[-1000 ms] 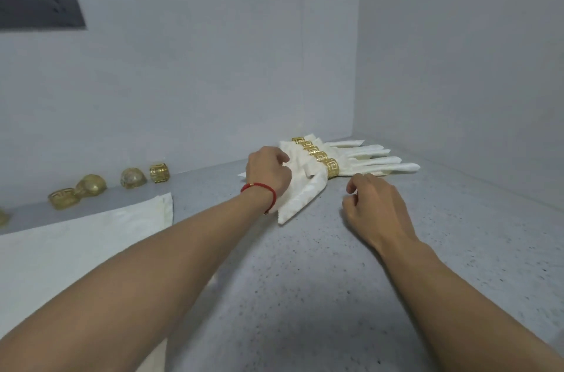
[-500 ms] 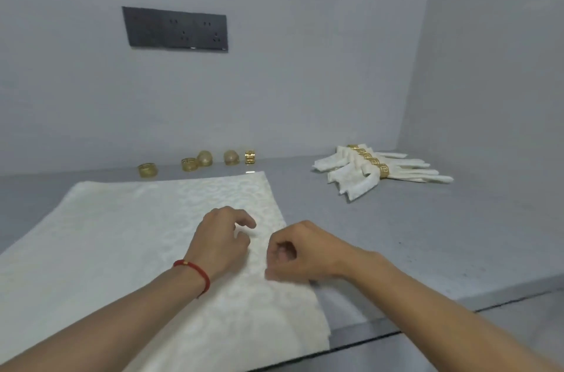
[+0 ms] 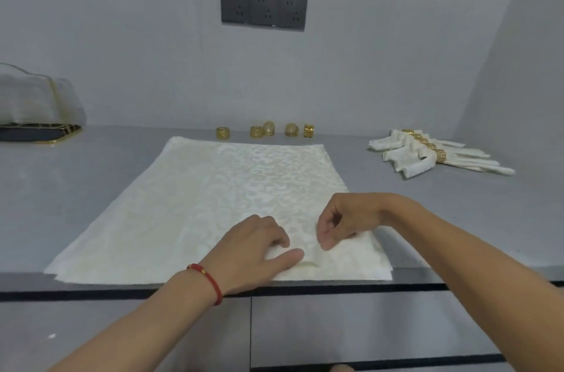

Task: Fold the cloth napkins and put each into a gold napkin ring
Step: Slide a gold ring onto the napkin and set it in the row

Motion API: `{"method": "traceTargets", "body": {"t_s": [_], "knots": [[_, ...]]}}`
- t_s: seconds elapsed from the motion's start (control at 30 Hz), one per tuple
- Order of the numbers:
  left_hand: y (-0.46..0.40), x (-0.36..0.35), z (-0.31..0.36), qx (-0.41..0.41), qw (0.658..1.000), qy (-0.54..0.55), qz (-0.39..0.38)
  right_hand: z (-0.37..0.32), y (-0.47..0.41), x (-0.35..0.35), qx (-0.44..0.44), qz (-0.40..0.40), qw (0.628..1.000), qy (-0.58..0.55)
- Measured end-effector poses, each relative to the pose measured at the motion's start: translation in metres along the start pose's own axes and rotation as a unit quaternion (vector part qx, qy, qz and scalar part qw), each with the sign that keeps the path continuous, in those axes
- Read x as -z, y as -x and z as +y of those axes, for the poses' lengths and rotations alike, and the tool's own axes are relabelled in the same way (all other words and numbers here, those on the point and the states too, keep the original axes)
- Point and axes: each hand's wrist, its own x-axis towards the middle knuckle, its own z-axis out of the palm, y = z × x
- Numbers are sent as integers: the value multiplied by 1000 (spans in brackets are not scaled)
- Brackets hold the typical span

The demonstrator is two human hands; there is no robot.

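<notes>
A cream patterned napkin (image 3: 213,204) lies spread flat on the grey counter (image 3: 76,188), its near edge along the counter's front. My left hand (image 3: 256,252), with a red string on its wrist, rests on the napkin's near right part, thumb stretched out beside a small ridge of cloth. My right hand (image 3: 345,219) hovers just to the right with fingers curled, its fingertips pinching the cloth. Several loose gold napkin rings (image 3: 256,132) stand in a row by the back wall. At the right lie several folded napkins in gold rings (image 3: 427,155).
A dark socket panel (image 3: 264,8) sits on the back wall. A clear domed cover on a gold-trimmed tray (image 3: 36,103) stands at the far left. Walls close the counter at the back and right. Drawer fronts (image 3: 335,326) lie below the counter's front edge.
Both hands left the ringed napkins at the right and came to the flat napkin's near right corner. The view swung left and back, now facing the whole napkin.
</notes>
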Motion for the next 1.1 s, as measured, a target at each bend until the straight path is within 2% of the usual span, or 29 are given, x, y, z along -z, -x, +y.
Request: {"method": "traceTargets", "body": {"t_s": [0.33,0.4,0.47,0.53,0.63,0.7,0.8,0.83,0.9,1.0,1.1], "knots": [[-13,15,4,-4,996,-65,-61,3,0,11,-14,-26,998,-58],[-15,17,4,-9,995,-79,-61,1,-2,12,0,2,998,-56],[-16,15,3,-20,995,-89,-41,-1,-8,11,40,89,994,-49],[-16,12,2,10,999,-51,-7,3,-14,10,89,181,979,-30],[-16,13,0,66,994,42,80,26,-15,10,58,175,982,40],[-13,15,0,76,990,13,116,46,-19,8,28,211,974,74],[-12,11,3,102,991,-25,80,69,-27,6,86,352,931,34],[-13,10,3,106,992,-15,60,71,-25,6,92,374,922,34],[-16,12,6,105,994,25,27,75,-12,7,93,374,921,65],[-17,22,5,88,993,71,-26,83,19,4,71,326,935,123],[-12,35,-2,84,989,104,-67,75,47,-5,71,284,951,95]]}}
